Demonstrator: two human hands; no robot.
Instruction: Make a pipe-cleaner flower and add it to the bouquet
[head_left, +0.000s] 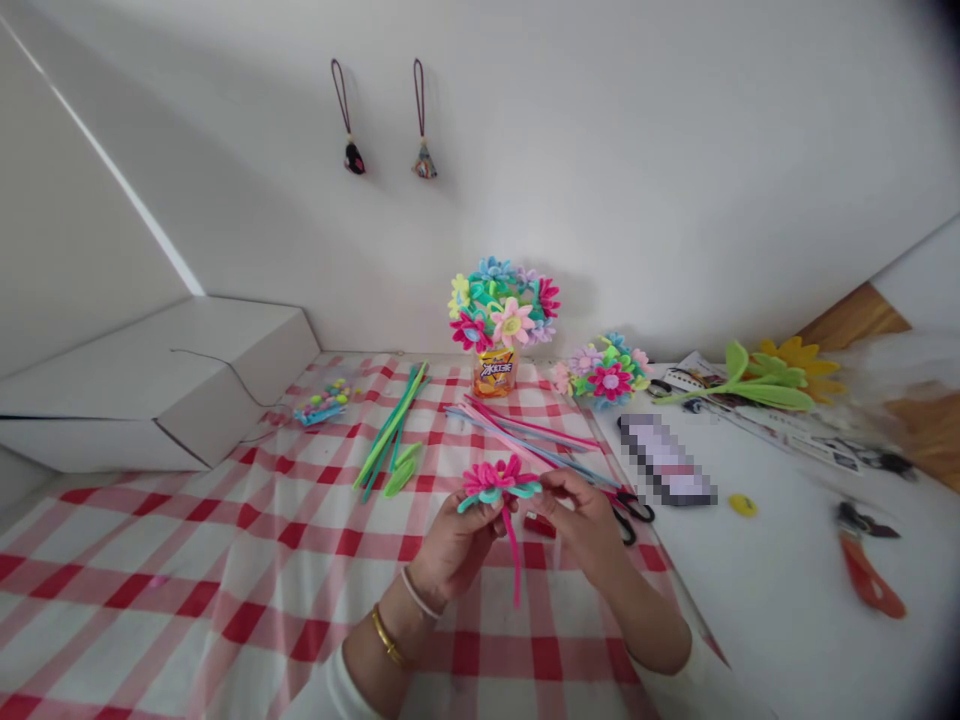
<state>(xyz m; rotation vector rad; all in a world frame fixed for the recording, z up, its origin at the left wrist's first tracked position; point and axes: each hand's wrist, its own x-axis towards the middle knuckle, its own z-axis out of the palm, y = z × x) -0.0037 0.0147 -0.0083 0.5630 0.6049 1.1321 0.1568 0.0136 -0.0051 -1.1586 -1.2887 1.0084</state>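
Over tablecloth [187,600]; grips [450,545] [577,525] on pipe-cleaner flower [499,482]

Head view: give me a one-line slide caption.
Left hand and right hand hold a pink pipe-cleaner flower over a red gingham tablecloth.

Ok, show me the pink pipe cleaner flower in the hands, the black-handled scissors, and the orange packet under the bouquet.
Pink pipe cleaner flower [491,477], head view, on its pink petals.
Black-handled scissors [635,507], head view, on the finger loop.
Orange packet [495,373], head view, on its printed front.
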